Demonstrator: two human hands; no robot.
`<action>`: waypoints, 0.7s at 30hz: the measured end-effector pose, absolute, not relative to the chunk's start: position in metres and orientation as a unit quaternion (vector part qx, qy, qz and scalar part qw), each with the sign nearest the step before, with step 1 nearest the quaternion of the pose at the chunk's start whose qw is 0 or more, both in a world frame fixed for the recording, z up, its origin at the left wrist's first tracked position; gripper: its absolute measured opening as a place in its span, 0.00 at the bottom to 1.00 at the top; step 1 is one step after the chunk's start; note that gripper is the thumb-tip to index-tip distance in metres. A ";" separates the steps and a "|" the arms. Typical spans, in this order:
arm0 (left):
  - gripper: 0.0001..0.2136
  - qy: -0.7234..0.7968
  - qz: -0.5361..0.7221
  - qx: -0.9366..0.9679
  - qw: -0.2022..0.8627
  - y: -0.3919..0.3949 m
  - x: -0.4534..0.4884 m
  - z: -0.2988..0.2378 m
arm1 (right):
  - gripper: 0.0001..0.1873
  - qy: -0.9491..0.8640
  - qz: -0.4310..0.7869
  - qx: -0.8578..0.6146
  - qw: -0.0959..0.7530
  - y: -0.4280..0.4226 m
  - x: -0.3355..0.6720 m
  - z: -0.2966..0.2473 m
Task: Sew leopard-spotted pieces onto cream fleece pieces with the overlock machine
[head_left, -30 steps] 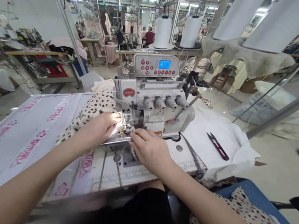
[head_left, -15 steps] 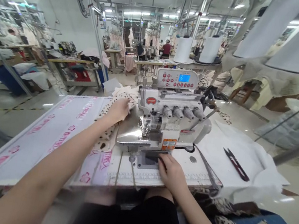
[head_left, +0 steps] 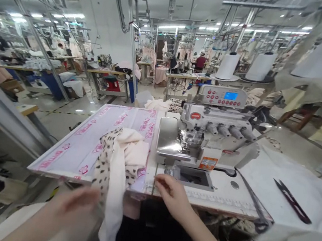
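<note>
Spotted cream fabric [head_left: 120, 159] lies bunched left of the overlock machine [head_left: 208, 132], away from its needle; the right hand [head_left: 171, 194] rests loosely open, empty, in front of the machine; the left hand [head_left: 73, 202], left of it, is too blurred to tell its grip

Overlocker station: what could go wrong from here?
The spotted-and-cream fabric hangs over the front edge of the table beside the blurred left hand, so it might slide to the floor. The right hand rests close in front of the overlocker and could get caught if the machine runs. The thread snips lie on loose white cloth, which might drag them off if pulled.
</note>
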State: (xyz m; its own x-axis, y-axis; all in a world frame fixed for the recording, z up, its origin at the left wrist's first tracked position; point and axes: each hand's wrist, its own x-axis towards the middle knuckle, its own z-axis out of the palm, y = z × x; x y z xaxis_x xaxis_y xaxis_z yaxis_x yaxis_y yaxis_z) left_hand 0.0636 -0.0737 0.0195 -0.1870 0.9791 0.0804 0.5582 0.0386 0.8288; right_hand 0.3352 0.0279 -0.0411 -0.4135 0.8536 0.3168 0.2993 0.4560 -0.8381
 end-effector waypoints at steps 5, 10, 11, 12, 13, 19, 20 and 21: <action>0.31 0.659 0.469 0.575 0.124 0.015 0.073 0.027 | 0.09 -0.757 0.389 -0.363 0.379 0.030 0.282 -0.026; 0.14 0.639 0.508 0.521 0.251 0.058 0.047 0.018 | 0.09 -0.713 0.472 -0.376 0.357 0.036 0.266 -0.012; 0.15 0.626 0.520 0.506 0.286 0.052 0.041 0.015 | 0.09 -0.681 0.521 -0.376 0.353 0.038 0.261 -0.010; 0.17 0.609 0.536 0.489 0.320 0.043 0.035 0.013 | 0.11 -0.644 0.571 -0.371 0.349 0.040 0.254 -0.009; 0.20 0.591 0.553 0.472 0.350 0.033 0.030 0.011 | 0.13 -0.610 0.615 -0.364 0.342 0.042 0.246 -0.008; 0.24 0.455 0.700 0.336 0.437 -0.028 0.029 0.016 | 0.25 -0.570 0.698 -0.314 0.300 0.047 0.184 0.002; 0.22 0.410 0.724 0.302 0.465 -0.036 0.032 0.014 | 0.26 -0.572 0.703 -0.308 0.290 0.046 0.178 0.005; 0.21 0.364 0.742 0.266 0.496 -0.043 0.036 0.012 | 0.27 -0.574 0.706 -0.306 0.278 0.046 0.173 0.011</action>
